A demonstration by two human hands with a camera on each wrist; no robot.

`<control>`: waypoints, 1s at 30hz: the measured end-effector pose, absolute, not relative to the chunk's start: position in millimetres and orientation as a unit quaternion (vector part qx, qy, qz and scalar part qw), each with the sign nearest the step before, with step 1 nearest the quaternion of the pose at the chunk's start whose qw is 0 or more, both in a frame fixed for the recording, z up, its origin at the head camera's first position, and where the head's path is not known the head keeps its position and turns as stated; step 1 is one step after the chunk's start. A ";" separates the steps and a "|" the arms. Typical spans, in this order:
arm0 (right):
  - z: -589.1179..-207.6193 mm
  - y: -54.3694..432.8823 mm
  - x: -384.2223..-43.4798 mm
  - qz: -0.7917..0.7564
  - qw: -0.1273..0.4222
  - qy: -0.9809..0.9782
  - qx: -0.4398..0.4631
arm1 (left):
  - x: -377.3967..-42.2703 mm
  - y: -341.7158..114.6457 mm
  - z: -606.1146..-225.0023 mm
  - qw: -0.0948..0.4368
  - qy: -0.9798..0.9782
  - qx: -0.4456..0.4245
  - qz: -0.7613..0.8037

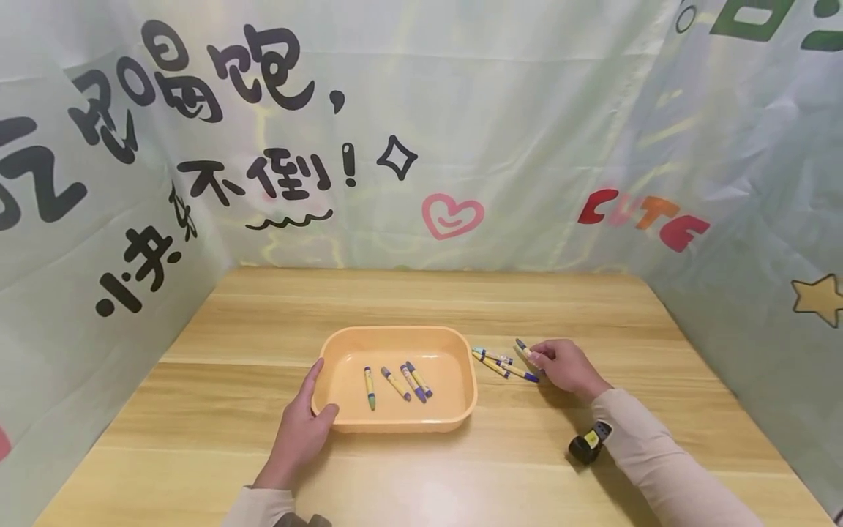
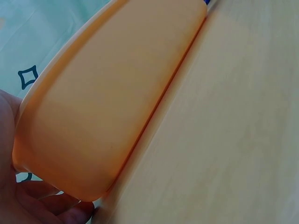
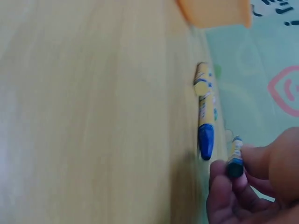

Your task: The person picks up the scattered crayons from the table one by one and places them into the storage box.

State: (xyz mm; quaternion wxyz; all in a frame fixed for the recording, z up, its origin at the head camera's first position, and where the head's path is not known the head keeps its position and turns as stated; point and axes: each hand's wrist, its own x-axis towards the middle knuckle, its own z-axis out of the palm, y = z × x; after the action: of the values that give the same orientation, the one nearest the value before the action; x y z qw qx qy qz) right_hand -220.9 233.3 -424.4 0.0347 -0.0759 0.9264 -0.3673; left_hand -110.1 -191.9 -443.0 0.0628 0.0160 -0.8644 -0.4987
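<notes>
A peach-orange plastic tray (image 1: pixel 395 424) stands on the wooden table, with several yellow-wrapped crayons (image 1: pixel 396 383) lying apart inside it. My left hand (image 1: pixel 304 426) grips its near left corner, the thumb over the rim and the fingers along the outer side (image 2: pixel 100 93). To the right of the tray, my right hand (image 1: pixel 565 364) pinches one crayon (image 3: pixel 235 158) between thumb and fingers, its dark end toward the wrist camera. Just beside that hand, a loose pile of crayons (image 1: pixel 494 364) lies on the table, one with a blue tip (image 3: pixel 205 140).
The wooden table (image 1: pixel 527 468) runs back to a pale printed cloth (image 1: pixel 527 146) that hangs behind and on both sides. A black wrist camera (image 1: pixel 585 446) is strapped near my right sleeve.
</notes>
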 end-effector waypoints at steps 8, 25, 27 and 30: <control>-420.4 222.7 -219.9 -0.673 0.155 0.723 0.006 | -108.2 -194.0 -443.2 0.057 -0.865 0.018 -0.498; -398.3 200.0 -216.6 -0.771 0.279 0.572 -0.007 | -107.5 -194.3 -444.1 0.052 -0.865 0.019 -0.499; -395.5 195.3 -217.3 -0.767 0.282 0.576 -0.015 | -108.1 -193.5 -442.7 0.055 -0.866 0.017 -0.497; -391.4 188.0 -218.5 -0.762 0.287 0.580 -0.020 | -108.6 -192.7 -440.8 0.058 -0.868 0.016 -0.493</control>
State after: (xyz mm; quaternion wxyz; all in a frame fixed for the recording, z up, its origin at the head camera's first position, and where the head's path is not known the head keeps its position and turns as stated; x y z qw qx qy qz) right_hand -218.5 188.0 -391.4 0.2871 -0.0197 0.5798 -0.7622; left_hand -108.6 -192.7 -440.8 0.0575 0.0163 -0.8680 -0.4929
